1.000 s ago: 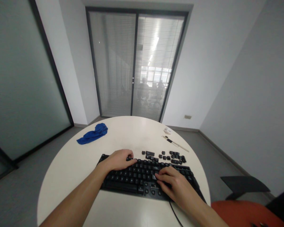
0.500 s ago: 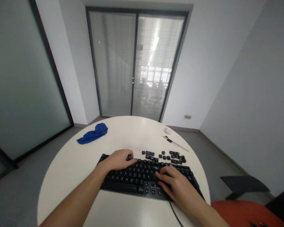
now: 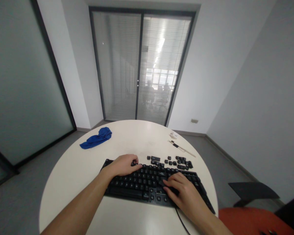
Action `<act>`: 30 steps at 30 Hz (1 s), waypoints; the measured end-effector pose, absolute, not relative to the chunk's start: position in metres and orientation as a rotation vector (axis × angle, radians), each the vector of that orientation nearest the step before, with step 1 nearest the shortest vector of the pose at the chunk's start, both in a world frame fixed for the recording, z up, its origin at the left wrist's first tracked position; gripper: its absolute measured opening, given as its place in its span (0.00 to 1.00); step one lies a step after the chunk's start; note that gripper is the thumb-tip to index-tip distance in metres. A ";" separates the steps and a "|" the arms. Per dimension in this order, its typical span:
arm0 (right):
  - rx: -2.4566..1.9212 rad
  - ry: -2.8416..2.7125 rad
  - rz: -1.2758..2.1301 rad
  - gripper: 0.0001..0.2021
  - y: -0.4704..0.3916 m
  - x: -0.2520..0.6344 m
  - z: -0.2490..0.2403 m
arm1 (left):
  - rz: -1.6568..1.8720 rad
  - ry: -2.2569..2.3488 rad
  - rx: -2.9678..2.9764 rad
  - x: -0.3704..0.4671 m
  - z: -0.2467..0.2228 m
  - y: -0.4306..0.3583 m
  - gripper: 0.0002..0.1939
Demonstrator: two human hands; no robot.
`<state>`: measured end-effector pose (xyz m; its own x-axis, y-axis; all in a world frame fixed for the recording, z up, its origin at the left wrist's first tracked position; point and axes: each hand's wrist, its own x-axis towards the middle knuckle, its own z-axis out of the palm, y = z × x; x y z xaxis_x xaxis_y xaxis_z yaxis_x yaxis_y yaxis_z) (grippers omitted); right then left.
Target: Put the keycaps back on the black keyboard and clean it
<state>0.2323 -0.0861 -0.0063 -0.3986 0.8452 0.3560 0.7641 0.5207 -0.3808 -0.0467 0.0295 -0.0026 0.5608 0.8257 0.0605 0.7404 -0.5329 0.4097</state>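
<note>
A black keyboard [image 3: 137, 182] lies across the near part of the round table [image 3: 142, 137], with some keycaps off at its lower right. My left hand [image 3: 124, 165] grips its far edge toward the left, fingers curled over the rim and thumb on the top keys. Over the right part of the keyboard, my right hand [image 3: 180, 189] has its fingers bent together around a dark keycap [image 3: 161, 183]. Loose black keycaps [image 3: 181, 160] lie beyond the keyboard's far edge, some in a cluster at the right.
A blue cloth [image 3: 96, 138] lies at the table's far left. A thin brush-like tool [image 3: 183, 149] and a small white item [image 3: 173, 135] are at the far right. A cable [image 3: 181, 221] runs off the near edge. An orange chair [image 3: 250, 220] stands at the right.
My right hand has shifted slightly to the right and its fingertips have drawn back a little from the keys. My left hand has stayed in place.
</note>
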 end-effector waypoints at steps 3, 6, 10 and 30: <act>-1.301 -2.253 0.176 0.08 -0.087 0.231 -0.008 | 0.354 1.281 2.460 -0.047 -0.003 0.030 0.21; -1.313 -2.239 0.132 0.08 -0.087 0.230 -0.008 | 0.356 1.279 2.460 -0.047 -0.002 0.029 0.20; -1.308 -2.261 0.074 0.08 -0.088 0.229 -0.004 | 0.346 1.287 2.457 -0.047 -0.002 0.030 0.21; -1.181 -2.380 -0.011 0.13 -0.088 0.219 0.002 | 0.355 1.296 2.456 -0.047 -0.004 0.030 0.21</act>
